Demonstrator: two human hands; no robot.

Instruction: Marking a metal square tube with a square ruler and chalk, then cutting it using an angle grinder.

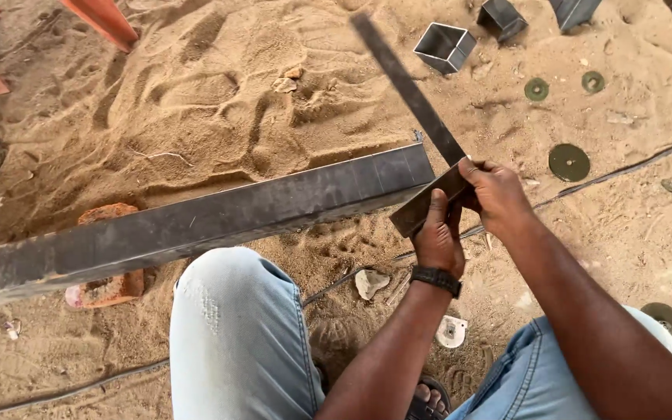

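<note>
Both hands clench a steel try square [421, 155] at the long steel tube's [196, 222] right end: the left hand [439, 237] grips its stock against the tube's end, while the right hand [495, 190] pinches the corner, the blade running up-left away.

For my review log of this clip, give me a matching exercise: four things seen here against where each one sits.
Things:
1. steel square
2. long steel tube
3. red brick
4. short square tube offcut

Places:
A. lying on the sand at the top, apart from the hands
B. held by the left hand and right hand
C. under the long tube, at the left
D. stretching from the left edge to the hands

Pairs: 1-B, 2-D, 3-C, 4-A
</note>
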